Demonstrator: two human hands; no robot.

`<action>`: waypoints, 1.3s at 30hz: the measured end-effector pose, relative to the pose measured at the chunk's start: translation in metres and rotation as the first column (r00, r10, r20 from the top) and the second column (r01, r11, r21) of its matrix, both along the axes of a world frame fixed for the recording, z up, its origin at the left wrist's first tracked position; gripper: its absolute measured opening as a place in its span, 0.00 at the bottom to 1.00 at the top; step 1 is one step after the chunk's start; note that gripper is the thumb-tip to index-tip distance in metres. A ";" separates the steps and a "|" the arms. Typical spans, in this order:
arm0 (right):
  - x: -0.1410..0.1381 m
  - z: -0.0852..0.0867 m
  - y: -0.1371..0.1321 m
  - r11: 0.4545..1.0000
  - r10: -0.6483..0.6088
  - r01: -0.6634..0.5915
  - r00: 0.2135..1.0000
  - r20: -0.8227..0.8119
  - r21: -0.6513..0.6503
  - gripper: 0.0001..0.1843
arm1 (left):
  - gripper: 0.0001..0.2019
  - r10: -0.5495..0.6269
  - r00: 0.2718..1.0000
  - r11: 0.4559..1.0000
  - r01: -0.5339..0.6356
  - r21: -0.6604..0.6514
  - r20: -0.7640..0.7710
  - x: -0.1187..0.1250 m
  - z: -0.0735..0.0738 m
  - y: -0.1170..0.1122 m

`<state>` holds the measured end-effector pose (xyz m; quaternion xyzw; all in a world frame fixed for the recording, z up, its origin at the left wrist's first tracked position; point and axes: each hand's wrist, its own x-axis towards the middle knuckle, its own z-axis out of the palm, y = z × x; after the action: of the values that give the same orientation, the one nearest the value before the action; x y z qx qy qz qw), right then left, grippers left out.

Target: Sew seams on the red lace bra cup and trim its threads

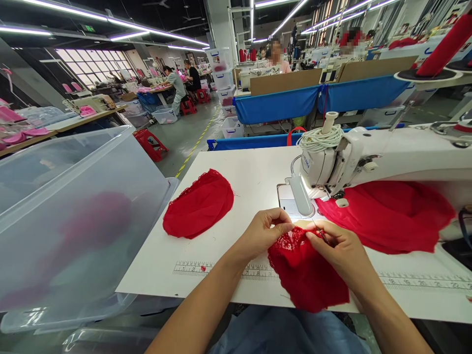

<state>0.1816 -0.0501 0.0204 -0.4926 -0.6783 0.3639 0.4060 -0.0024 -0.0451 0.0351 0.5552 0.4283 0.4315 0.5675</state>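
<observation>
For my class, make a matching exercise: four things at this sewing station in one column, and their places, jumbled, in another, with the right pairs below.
Things
1. Lace-trimmed red fabric
2. Coil of pale cord
3. Ruler scale
4. Translucent bin

Places
A. Along the near side of the tabletop
B. Left of the tabletop
C. Between left hand and right hand
D. Atop the sewing machine

Pairs: 1-C, 2-D, 3-A, 4-B
</observation>
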 end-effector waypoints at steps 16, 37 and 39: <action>0.008 0.002 0.006 0.995 0.076 -0.076 0.997 -0.014 -0.070 0.15 | 0.20 0.020 0.971 0.989 0.016 -0.150 0.239 -0.004 -0.005 0.003; 0.013 0.006 0.001 0.998 0.064 -0.065 0.997 -0.042 -0.022 0.16 | 0.20 0.029 0.998 0.988 -0.038 -0.151 -0.062 -0.006 0.004 0.004; 0.012 0.008 0.000 0.997 0.071 -0.072 0.997 -0.042 -0.020 0.17 | 0.20 0.030 0.999 0.986 -0.033 -0.163 -0.018 -0.007 0.003 0.004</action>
<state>0.1939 -0.0499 0.0282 -0.4647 -0.6830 0.3953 0.4015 -0.0096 -0.0410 0.0382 0.5033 0.4752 0.3998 0.6009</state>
